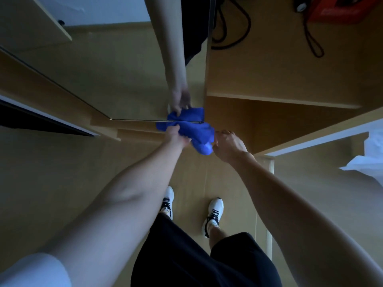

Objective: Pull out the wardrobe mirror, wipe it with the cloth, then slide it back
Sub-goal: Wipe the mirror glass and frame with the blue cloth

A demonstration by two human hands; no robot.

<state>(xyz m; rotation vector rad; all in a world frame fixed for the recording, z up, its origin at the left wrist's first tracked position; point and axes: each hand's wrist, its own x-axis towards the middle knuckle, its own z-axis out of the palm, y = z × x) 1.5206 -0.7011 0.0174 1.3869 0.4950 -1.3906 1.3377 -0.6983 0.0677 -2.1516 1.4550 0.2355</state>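
Observation:
The wardrobe mirror [124, 75] stands pulled out in front of me, its lower edge near the middle of the head view. It reflects my arm and the cloth. My left hand [176, 135] grips a bunched blue cloth [196, 133] against the mirror's bottom right corner. My right hand [228, 143] hovers just right of the cloth with fingers loosely curled, fingertips close to the cloth's lower fold; whether they touch it I cannot tell.
The open wooden wardrobe [279, 83] with a shelf is on the right, holding black cables [234, 27] and a red box [335, 11]. White bedding [369, 160] lies at the far right. My white shoes [213, 212] stand on the wooden floor below.

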